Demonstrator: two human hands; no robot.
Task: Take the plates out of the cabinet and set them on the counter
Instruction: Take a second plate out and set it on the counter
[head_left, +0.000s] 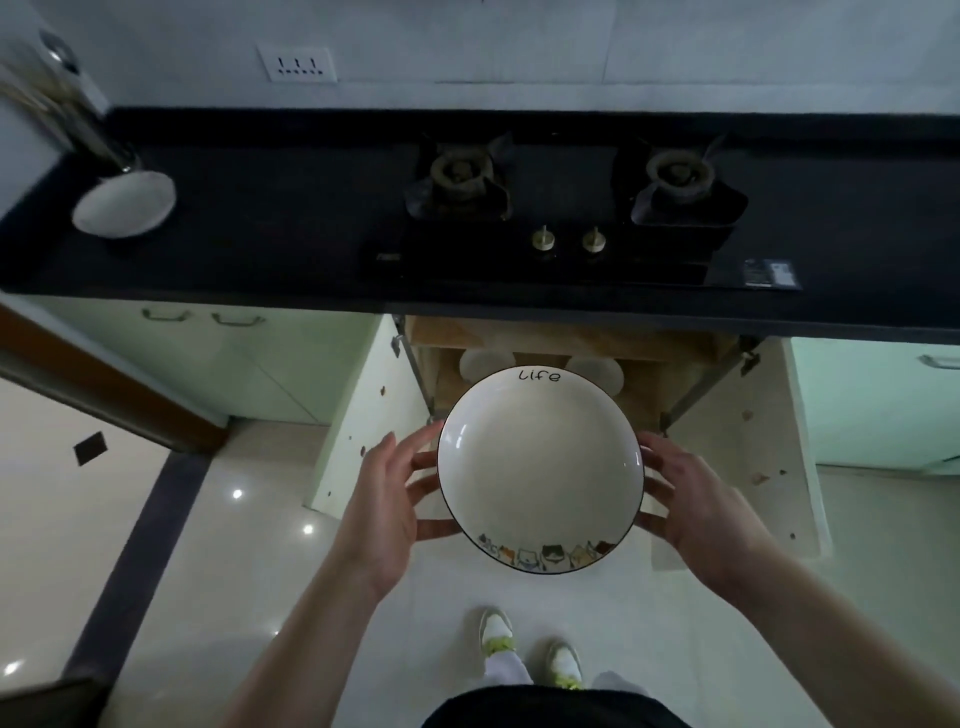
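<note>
Above the open cabinet (691, 384) holding plates (480, 364), both hands (387, 499) hold a plate (540, 467)

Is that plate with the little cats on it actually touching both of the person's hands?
Touching. The head view shows the left hand and the right hand with their fingers against opposite edges of the plate, holding it up.

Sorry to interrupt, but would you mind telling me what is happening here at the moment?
A person is holding a white plate level by its rim, left hand on one side and right hand on the other, in front of the open cabinet under the stove. More pale dishes sit inside. One plate on the counter already lies at the far left of the counter.
</note>
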